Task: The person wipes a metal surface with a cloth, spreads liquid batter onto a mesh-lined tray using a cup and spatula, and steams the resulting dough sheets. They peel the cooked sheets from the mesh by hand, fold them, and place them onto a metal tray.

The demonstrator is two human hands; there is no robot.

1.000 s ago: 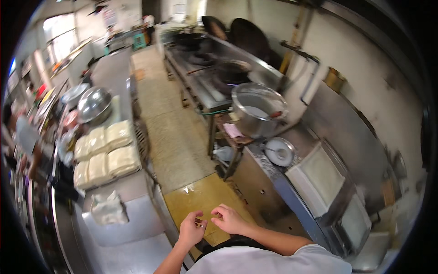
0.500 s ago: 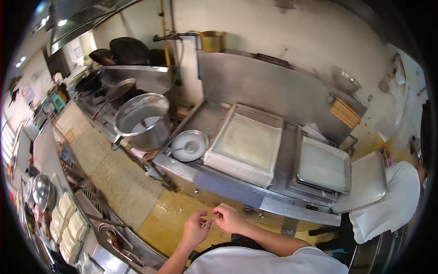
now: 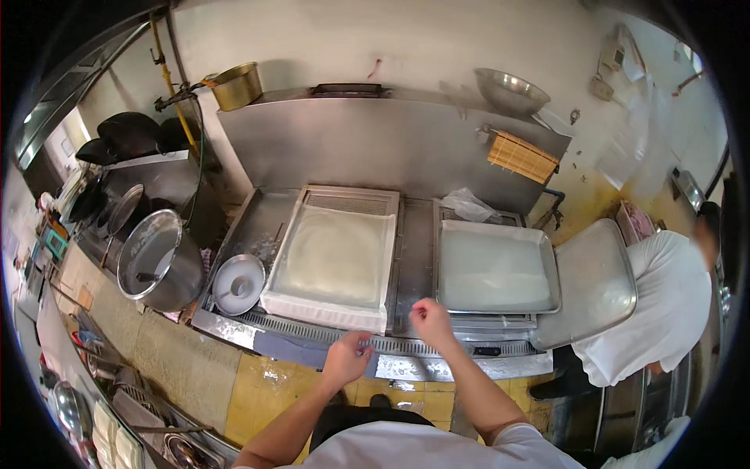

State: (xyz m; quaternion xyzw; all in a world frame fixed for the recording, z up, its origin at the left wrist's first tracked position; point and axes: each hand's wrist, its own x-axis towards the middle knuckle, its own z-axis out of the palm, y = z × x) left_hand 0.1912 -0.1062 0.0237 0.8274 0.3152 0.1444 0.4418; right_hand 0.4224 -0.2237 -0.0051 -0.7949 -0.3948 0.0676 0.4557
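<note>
Cloth-lined tray (image 3: pixel 324 311) with a pale, smooth layer rests on the steel counter (image 3: pixel 414 258), left of a metal tray (image 3: pixel 500 311). A person's left hand (image 3: pixel 349 357), curled, its exact grip hard to tell, hovers near the cloth's front edge; the right hand (image 3: pixel 432 322), fingertips drawn narrow on nothing visible, hangs before the gap between trays. It looks like a reach; gripping the edge would call for spread fingers.

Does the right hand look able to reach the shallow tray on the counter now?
Probably yes: the right hand seems empty and is close to the near left corner of the shallow tray, with nothing visible between them.
</note>
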